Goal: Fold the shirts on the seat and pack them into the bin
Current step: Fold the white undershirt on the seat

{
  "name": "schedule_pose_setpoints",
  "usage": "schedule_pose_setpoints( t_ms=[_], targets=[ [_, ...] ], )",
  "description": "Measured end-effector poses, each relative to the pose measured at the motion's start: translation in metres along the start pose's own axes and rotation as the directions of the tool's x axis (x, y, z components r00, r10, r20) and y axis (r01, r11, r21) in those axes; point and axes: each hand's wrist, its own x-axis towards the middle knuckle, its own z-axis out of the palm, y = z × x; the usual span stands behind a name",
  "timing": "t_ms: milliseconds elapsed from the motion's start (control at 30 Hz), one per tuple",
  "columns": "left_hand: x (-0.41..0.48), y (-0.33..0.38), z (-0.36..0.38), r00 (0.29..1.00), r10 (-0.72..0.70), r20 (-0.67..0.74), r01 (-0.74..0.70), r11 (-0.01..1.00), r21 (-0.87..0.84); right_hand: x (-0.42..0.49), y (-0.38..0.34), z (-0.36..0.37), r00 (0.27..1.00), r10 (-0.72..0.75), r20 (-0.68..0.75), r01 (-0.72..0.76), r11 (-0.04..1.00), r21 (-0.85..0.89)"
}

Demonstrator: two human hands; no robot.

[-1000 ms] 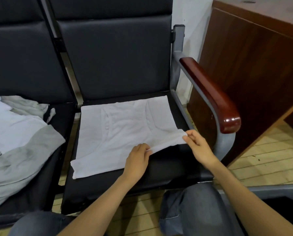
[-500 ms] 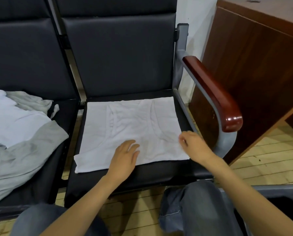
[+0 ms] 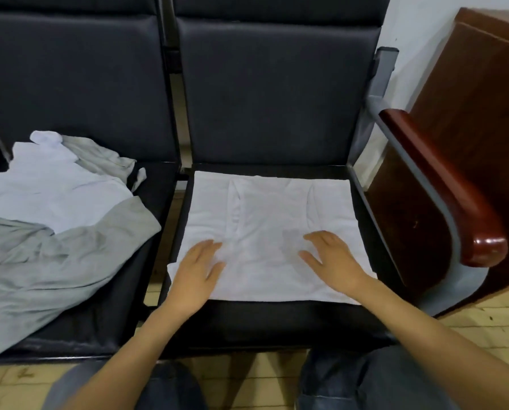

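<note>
We see the white shirt (image 3: 271, 229) lying flat and partly folded on the black seat (image 3: 276, 324) at the right end of the row, covering most of the cushion. Our left hand (image 3: 195, 275) and right hand (image 3: 334, 261) both rest palm-down on its near half, fingers straight and slightly spread, gripping nothing, the left near the shirt's left edge and the right toward its right edge. On the neighbouring seat to the left lies a rumpled pile of grey and white shirts (image 3: 49, 220), and a wooden-capped armrest (image 3: 442, 187) stands just right of the white shirt's seat.
</note>
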Motion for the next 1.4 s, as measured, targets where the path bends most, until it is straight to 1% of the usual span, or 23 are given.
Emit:
schedule_pose_setpoints(
  t_ms=[33,67,100,167,233,333,400,467,567,667,700,733,767,833,900,933,1000,1033,1100,1167,1267,1333,1400],
  targets=[
    [0.001,-0.003,-0.009,0.989,-0.038,-0.146,0.038,0.999,-0.003,0.018,-0.015,0.003,0.999,-0.027,-0.046,0.031,0.997,0.077],
    [0.003,-0.007,-0.018,0.970,-0.104,-0.221,0.112,0.993,0.025,0.037,-0.032,0.006,0.997,-0.052,-0.059,0.060,0.989,0.136],
    [0.005,-0.010,-0.026,0.950,-0.206,-0.235,0.223,0.974,0.045,0.058,-0.049,0.011,0.996,-0.072,-0.059,0.082,0.980,0.179],
    [0.009,-0.013,-0.038,0.888,-0.432,-0.156,0.441,0.897,0.031,0.103,-0.084,0.021,0.993,-0.092,-0.072,0.106,0.965,0.238],
    [0.011,-0.016,-0.041,0.844,-0.534,-0.043,0.536,0.841,0.070,0.145,-0.121,0.030,0.994,-0.079,-0.082,0.099,0.954,0.284],
    [0.014,-0.015,-0.032,0.833,-0.548,0.076,0.508,0.812,0.287,0.196,-0.165,0.045,0.997,-0.029,-0.068,0.046,0.964,0.263],
    [0.016,-0.015,-0.028,0.836,-0.545,0.064,0.481,0.783,0.394,0.221,-0.182,0.056,0.998,0.029,-0.055,-0.019,0.985,0.174],
    [0.017,-0.014,-0.026,0.845,-0.534,0.027,0.469,0.765,0.442,0.239,-0.189,0.066,0.994,0.110,-0.017,-0.108,0.990,0.091],
    [0.015,-0.016,-0.029,0.849,-0.526,0.049,0.474,0.800,0.368,0.255,-0.193,0.080,0.985,0.170,-0.030,-0.171,0.985,-0.038],
    [0.016,-0.017,-0.039,0.820,-0.560,0.114,0.547,0.827,0.128,0.263,-0.192,0.088,0.987,0.132,-0.094,-0.142,0.985,-0.099],
    [0.018,-0.017,-0.043,0.827,-0.551,0.113,0.550,0.834,0.045,0.264,-0.191,0.086,0.989,0.129,-0.077,-0.135,0.987,-0.082],
    [0.018,-0.017,-0.046,0.839,-0.537,0.089,0.542,0.839,-0.049,0.267,-0.189,0.083,0.988,0.147,-0.047,-0.148,0.989,-0.009],
    [0.018,-0.015,-0.049,0.850,-0.524,0.050,0.525,0.837,-0.156,0.268,-0.188,0.075,0.982,0.188,-0.020,-0.184,0.975,0.124],
    [0.016,-0.006,-0.049,0.874,-0.483,-0.045,0.440,0.829,-0.345,0.271,-0.182,0.055,0.961,0.272,0.044,-0.265,0.871,0.413],
    [0.013,0.010,-0.044,0.905,-0.409,-0.120,0.323,0.842,-0.431,0.271,-0.168,0.030,0.945,0.314,0.092,-0.307,0.754,0.581],
    [0.012,0.019,-0.038,0.927,-0.343,-0.150,0.253,0.870,-0.423,0.270,-0.157,0.019,0.935,0.335,0.117,-0.329,0.694,0.640],
    [0.008,0.036,-0.017,0.970,-0.205,-0.130,0.145,0.918,-0.370,0.261,-0.129,0.002,0.900,0.393,0.189,-0.400,0.575,0.713],
    [0.005,0.043,-0.004,0.986,-0.142,-0.085,0.107,0.940,-0.323,0.256,-0.112,-0.002,0.883,0.419,0.209,-0.430,0.550,0.716],
    [0.000,0.055,0.023,0.999,-0.016,-0.031,0.011,0.990,-0.142,0.244,-0.085,-0.001,0.852,0.474,0.222,-0.481,0.540,0.691],
    [-0.002,0.056,0.048,0.992,0.128,-0.010,-0.128,0.992,0.013,0.234,-0.067,0.005,0.831,0.510,0.223,-0.508,0.533,0.677],
    [0.002,0.056,0.067,0.988,0.155,-0.010,-0.154,0.984,0.089,0.222,-0.058,0.008,0.872,0.450,0.195,-0.450,0.577,0.682],
    [0.004,0.057,0.068,0.987,0.159,-0.012,-0.157,0.984,0.083,0.219,-0.055,0.009,0.926,0.335,0.172,-0.366,0.692,0.622],
    [0.004,0.058,0.069,0.984,0.181,0.003,-0.180,0.980,0.083,0.218,-0.051,0.012,0.948,0.298,0.109,-0.307,0.777,0.549]
  ],
)
